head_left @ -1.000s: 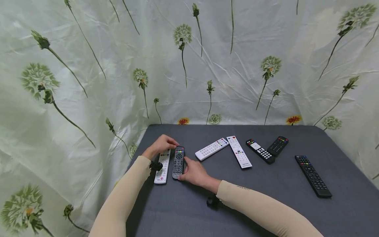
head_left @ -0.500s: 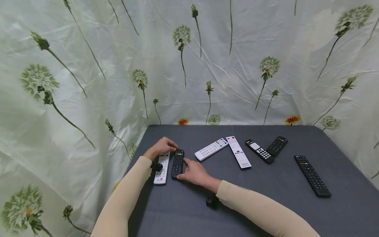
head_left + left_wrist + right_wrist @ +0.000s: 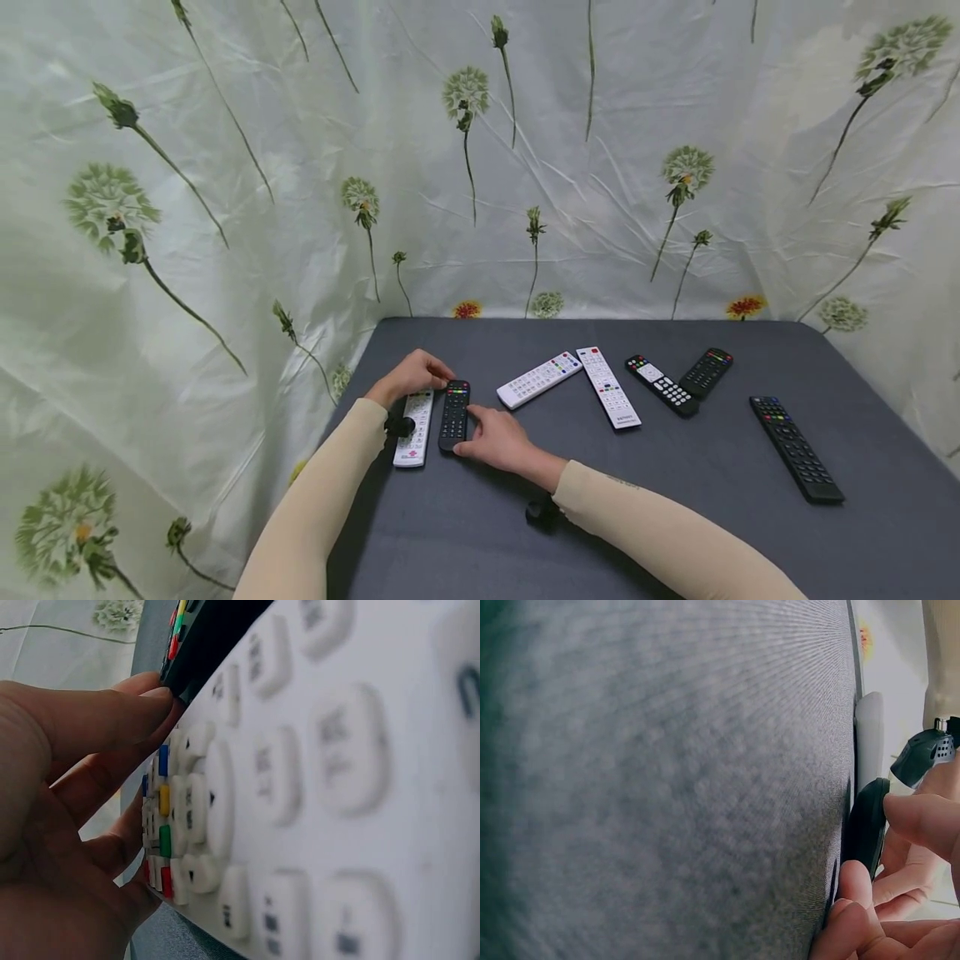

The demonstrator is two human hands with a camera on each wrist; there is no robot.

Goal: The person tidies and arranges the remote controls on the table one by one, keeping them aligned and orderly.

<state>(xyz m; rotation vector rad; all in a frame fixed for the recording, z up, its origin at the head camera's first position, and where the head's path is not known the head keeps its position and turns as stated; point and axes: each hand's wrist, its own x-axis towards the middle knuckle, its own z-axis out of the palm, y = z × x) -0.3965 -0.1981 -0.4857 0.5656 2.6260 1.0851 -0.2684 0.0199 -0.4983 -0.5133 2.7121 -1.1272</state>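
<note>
A black remote control (image 3: 454, 417) lies lengthwise beside a white remote control (image 3: 414, 433) at the left of the table. My left hand (image 3: 417, 372) reaches over the white remote's far end and pinches the black one's far end with its fingertips. In the left wrist view, thumb and finger meet at the black remote's corner, close above the white remote's coloured buttons. My right hand (image 3: 498, 437) holds the near part of the black remote, thumb (image 3: 922, 817) on its near end and index finger along its right side. The right wrist view shows the remote low at the cloth.
Right of my hands lie two white remotes (image 3: 538, 380) (image 3: 609, 388), their far ends close together. Farther right, a black remote with white keys (image 3: 662, 386) meets a small black remote (image 3: 707, 372). A long black remote (image 3: 797, 450) lies at the right. A flowered curtain hangs behind the grey table (image 3: 570, 542).
The black remote's far end has come down with my left hand, and the sheen on its face is gone. My right hand stays at its near end.
</note>
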